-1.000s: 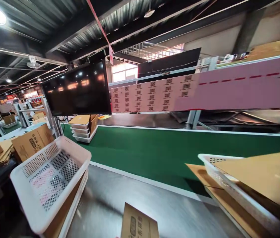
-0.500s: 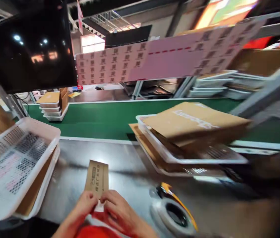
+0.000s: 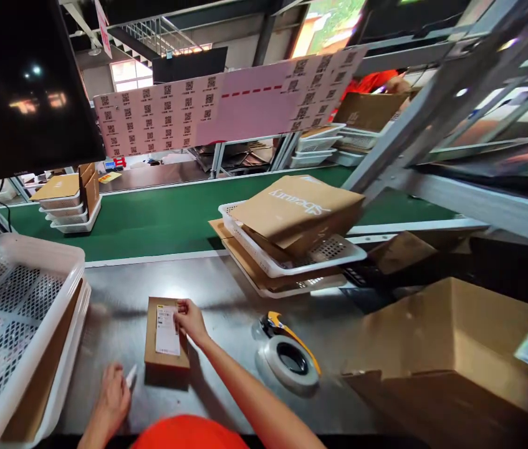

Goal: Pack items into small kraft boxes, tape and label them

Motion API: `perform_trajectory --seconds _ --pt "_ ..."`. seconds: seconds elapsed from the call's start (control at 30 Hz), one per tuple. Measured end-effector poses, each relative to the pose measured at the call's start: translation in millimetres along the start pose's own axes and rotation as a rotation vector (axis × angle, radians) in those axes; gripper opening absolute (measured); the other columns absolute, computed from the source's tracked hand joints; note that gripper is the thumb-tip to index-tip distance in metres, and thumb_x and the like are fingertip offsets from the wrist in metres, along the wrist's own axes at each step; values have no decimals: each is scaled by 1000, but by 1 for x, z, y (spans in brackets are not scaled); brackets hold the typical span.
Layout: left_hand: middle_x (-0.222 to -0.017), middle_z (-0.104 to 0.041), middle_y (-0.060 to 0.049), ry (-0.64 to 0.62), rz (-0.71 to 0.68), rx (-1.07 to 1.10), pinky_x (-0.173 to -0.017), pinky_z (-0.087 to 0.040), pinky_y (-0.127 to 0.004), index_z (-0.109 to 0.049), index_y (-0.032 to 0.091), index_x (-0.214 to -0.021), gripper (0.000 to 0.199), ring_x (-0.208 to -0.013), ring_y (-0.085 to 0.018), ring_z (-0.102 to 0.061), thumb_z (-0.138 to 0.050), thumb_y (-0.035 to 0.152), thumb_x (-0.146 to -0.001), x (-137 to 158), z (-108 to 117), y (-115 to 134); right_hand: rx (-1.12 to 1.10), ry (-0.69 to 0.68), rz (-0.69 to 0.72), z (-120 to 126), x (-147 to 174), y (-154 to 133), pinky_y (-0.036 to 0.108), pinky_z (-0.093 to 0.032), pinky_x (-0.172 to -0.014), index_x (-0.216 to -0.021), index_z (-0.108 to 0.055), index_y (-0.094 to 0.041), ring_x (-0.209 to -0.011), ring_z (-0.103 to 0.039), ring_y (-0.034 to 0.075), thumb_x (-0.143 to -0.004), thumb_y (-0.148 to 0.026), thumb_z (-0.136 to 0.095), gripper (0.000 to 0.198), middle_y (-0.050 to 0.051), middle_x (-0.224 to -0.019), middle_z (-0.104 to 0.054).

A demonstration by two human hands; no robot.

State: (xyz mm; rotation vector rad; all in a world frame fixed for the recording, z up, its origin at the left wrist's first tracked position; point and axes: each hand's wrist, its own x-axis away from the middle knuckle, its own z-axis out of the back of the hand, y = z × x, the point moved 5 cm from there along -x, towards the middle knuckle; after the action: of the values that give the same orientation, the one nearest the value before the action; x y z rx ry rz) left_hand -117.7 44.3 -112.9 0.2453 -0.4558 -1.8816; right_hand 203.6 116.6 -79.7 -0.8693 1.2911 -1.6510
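A small brown cardboard box [image 3: 154, 349] lies flat on the steel worktable [image 3: 226, 299], with a white printed label [image 3: 167, 330] on its top. My right hand [image 3: 189, 320] rests its fingertips on the label's right edge, fingers spread. Left of the box and nearer to me, my left hand [image 3: 113, 398] lies on the table, pinching a small white paper strip [image 3: 130, 376]. A tape dispenser [image 3: 287, 358] with a white roll and a yellow handle sits to the right of the box.
Stacked white mesh baskets [image 3: 25, 337] stand at the left. More baskets [image 3: 338, 255] holding a flat carton [image 3: 292, 209] sit by the green conveyor belt [image 3: 151, 221]. A large carton [image 3: 451, 349] fills the right. A co-worker's red sleeve [image 3: 371, 81] shows far off.
The view swung down and right. The small box, held up in both hands before, now lies flat with a label on top. My left hand has drawn back with a paper strip.
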Motion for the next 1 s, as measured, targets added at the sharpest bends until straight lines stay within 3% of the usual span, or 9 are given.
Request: perform_trajectory --seconds 0.1,0.23,0.3,0.47,0.63,0.73,0.83,0.9,1.0 --pt "-146 -68 -13 145 -305 -3 -116 -52 -50 -72 21 -91 25 -142 -29 -59 -48 13 -90 -12 -7 45 147 -46 73 -9 -2 14 40 -61 -83 -108 -67 -17 -85 -72 26 -70 -15 -56 40 7 -91 -74" --pt "-155 -63 -11 45 -480 -22 -125 -43 -59 -76 20 -97 27 -152 -32 -50 -54 9 -85 -28 -33 95 336 -76 200 -22 21 26 55 -46 -117 -141 -60 -16 -135 -59 36 -77 -10 -52 64 19 -142 -65" --pt "-157 -62 -12 -11 -487 -20 -126 -41 -64 -78 20 -101 25 -152 -35 -50 -62 13 -83 -30 -46 99 471 -169 321 -33 35 31 63 -34 -124 -150 -55 -18 -150 -45 37 -89 -12 -47 62 21 -161 -52" --pt "-165 -53 -11 20 -491 -18 -123 -46 -61 -77 20 -95 21 -153 -35 -48 -61 11 -84 -20 -58 80 649 -583 563 -50 53 34 53 -33 -128 -149 -62 -26 -151 -48 30 -100 -35 -56 50 9 -160 -58" --pt "-159 -59 -12 60 -557 37 -117 -56 -47 -72 19 -83 23 -150 -31 -53 -53 6 -84 -18 -51 76 762 -561 296 -36 -3 13 56 -16 -132 -160 -50 -23 -163 -24 35 -99 -46 -59 66 11 -174 -36" --pt "-160 -58 -13 61 -579 57 -119 -54 -49 -71 18 -83 26 -152 -31 -51 -48 4 -84 -18 -51 75 721 -509 93 -25 -49 10 55 -33 -122 -146 -64 -17 -150 -46 40 -99 -46 -56 56 21 -158 -57" --pt "-158 -60 -14 100 -502 44 -121 -50 -57 -77 18 -101 38 -153 -33 -49 -45 4 -86 -15 -55 63 623 -552 -154 -13 -72 23 48 -49 -101 -93 -82 -16 -113 -70 39 -83 -58 -74 44 19 -103 -81" --pt "-156 -61 -16 104 -435 -4 -122 -48 -62 -75 18 -125 52 -153 -35 -49 -46 3 -84 -12 -60 52 498 -580 -282 -9 -68 28 42 -53 -91 -73 -76 -16 -96 -73 34 -70 -62 -82 46 14 -82 -79" --pt "-155 -61 -18 63 -420 -43 -121 -49 -61 -67 18 -143 66 -151 -37 -51 -51 4 -80 -11 -73 39 217 -571 -402 -8 -41 25 38 -56 -80 -80 -73 -16 -86 -73 29 -71 -69 -74 54 11 -82 -78"
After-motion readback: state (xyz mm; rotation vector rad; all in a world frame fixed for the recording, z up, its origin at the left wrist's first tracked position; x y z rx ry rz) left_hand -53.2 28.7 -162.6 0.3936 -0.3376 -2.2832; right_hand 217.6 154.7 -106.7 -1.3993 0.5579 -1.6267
